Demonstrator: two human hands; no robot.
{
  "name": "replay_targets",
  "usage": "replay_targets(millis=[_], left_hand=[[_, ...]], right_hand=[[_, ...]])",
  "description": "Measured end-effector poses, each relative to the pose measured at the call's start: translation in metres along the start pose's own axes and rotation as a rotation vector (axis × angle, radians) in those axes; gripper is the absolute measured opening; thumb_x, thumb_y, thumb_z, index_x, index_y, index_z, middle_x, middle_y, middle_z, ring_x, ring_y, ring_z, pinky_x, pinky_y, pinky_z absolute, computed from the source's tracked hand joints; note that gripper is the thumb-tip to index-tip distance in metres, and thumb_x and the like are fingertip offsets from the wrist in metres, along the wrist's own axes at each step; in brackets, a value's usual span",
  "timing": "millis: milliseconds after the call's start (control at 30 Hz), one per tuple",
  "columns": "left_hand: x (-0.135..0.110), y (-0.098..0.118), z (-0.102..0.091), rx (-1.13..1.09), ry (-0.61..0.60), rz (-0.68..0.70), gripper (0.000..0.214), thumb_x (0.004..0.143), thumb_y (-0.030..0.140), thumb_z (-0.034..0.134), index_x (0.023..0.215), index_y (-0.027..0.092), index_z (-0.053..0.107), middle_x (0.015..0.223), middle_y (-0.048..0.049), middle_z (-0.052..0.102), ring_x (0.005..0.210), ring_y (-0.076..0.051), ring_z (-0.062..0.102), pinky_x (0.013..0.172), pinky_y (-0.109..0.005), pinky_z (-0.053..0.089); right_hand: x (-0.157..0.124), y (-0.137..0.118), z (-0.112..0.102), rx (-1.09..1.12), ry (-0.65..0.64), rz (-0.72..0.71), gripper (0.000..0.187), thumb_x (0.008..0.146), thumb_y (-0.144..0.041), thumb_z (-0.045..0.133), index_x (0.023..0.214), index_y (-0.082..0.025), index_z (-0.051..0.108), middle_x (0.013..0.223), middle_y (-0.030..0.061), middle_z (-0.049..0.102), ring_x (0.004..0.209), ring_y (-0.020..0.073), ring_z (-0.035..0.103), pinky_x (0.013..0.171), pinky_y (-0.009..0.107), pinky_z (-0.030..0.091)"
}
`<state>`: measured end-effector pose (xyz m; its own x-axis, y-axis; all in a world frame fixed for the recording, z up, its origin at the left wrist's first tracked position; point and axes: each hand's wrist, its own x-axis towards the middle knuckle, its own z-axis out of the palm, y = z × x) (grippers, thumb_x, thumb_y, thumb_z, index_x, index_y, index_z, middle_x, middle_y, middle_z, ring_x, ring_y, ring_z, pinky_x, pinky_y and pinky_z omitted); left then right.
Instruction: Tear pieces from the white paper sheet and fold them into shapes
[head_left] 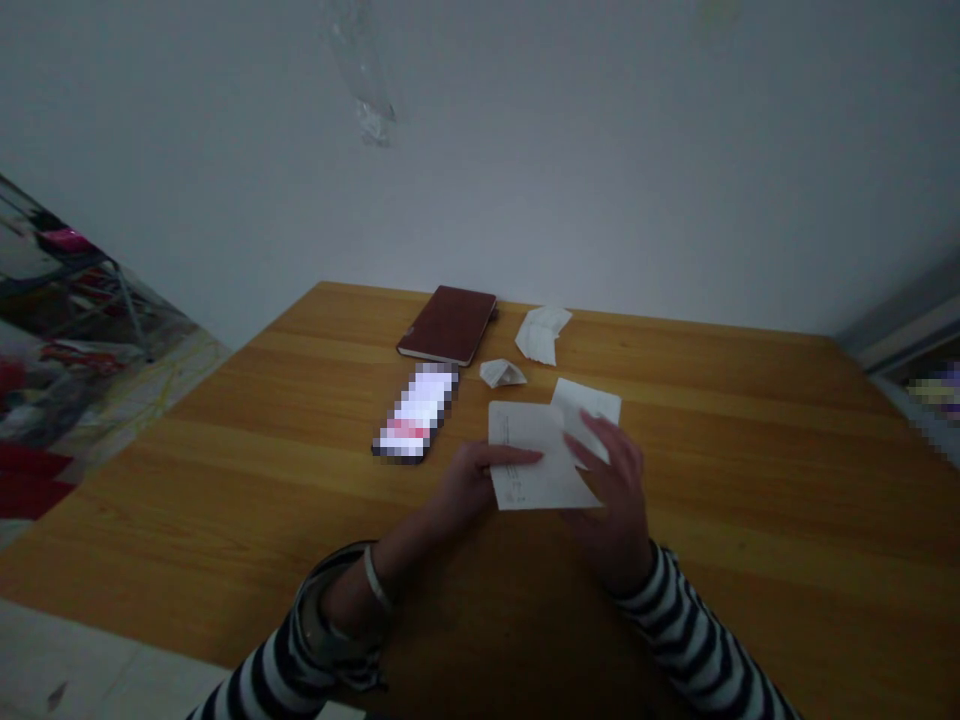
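Observation:
My left hand [469,480] grips a white sheet of paper [525,425] by its left edge, thumb lying across the top and the other fingers hidden beneath. Faint lines of writing run along the sheet's left side. At the right side is my right hand [615,500], its fingers bent over the paper and its lower part partly hidden by it. A second white flap or sheet [600,402] shows just beyond those fingers; whether it joins the first one I cannot tell. The paper is held above the wooden table [300,420].
Left of the paper lies a phone [418,410] with a lit, blurred screen. Behind it rests a brown notebook [450,322]. A small folded paper [501,373] and some creased paper pieces [541,333] lie further back, near the wall [600,180].

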<state>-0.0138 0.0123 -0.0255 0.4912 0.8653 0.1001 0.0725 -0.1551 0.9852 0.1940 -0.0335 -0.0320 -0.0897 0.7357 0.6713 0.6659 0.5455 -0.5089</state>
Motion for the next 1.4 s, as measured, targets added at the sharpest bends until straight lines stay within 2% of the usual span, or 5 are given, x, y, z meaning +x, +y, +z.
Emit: replay_targets(millis=[333, 467, 567, 833, 1400], left_hand=[[0.004, -0.004, 0.004, -0.047, 0.09, -0.153, 0.04, 0.085, 0.05, 0.061, 0.078, 0.013, 0.07, 0.076, -0.0065, 0.072, 0.073, -0.02, 0.066, 0.071, -0.034, 0.053], [0.003, -0.003, 0.016, -0.239, 0.158, -0.208, 0.046, 0.086, 0.046, 0.064, 0.12, 0.016, 0.059, 0.083, -0.005, 0.071, 0.074, -0.019, 0.068, 0.073, -0.033, 0.054], [0.004, -0.003, 0.023, -0.372, 0.232, -0.209, 0.074, 0.086, 0.045, 0.066, 0.147, 0.023, 0.031, 0.093, -0.0057, 0.07, 0.084, -0.02, 0.068, 0.081, -0.036, 0.054], [0.003, -0.003, 0.027, -0.654, 0.216, -0.337, 0.035, 0.084, 0.041, 0.069, 0.106, 0.013, 0.068, 0.097, -0.0101, 0.072, 0.089, -0.021, 0.066, 0.085, -0.033, 0.051], [-0.001, 0.006, 0.038, -0.393, 0.322, -0.221, 0.036, 0.089, 0.046, 0.06, 0.104, 0.014, 0.067, 0.093, -0.0082, 0.071, 0.083, -0.019, 0.062, 0.077, -0.03, 0.049]], right_hand=[[-0.001, 0.011, 0.007, 0.579, -0.197, 0.534, 0.017, 0.081, -0.033, 0.07, 0.094, -0.023, 0.077, 0.093, 0.0057, 0.068, 0.087, 0.0201, 0.066, 0.078, 0.032, 0.055], [-0.003, 0.01, 0.008, 0.562, -0.078, 0.585, 0.018, 0.084, -0.034, 0.067, 0.076, -0.02, 0.075, 0.088, 0.0065, 0.073, 0.085, 0.0212, 0.069, 0.075, 0.032, 0.056], [-0.006, 0.006, 0.007, 0.418, -0.052, 0.542, 0.016, 0.082, -0.034, 0.069, 0.083, -0.019, 0.076, 0.08, 0.0052, 0.076, 0.074, 0.0209, 0.07, 0.068, 0.032, 0.056], [-0.007, -0.001, 0.011, 0.402, -0.089, 0.494, 0.021, 0.086, -0.033, 0.064, 0.094, -0.017, 0.074, 0.088, 0.0072, 0.077, 0.08, 0.0219, 0.071, 0.072, 0.032, 0.057], [-0.006, -0.014, 0.016, 0.342, 0.069, 0.466, 0.018, 0.092, -0.03, 0.054, 0.094, -0.015, 0.065, 0.071, 0.0026, 0.069, 0.06, 0.0142, 0.065, 0.053, 0.022, 0.051]])
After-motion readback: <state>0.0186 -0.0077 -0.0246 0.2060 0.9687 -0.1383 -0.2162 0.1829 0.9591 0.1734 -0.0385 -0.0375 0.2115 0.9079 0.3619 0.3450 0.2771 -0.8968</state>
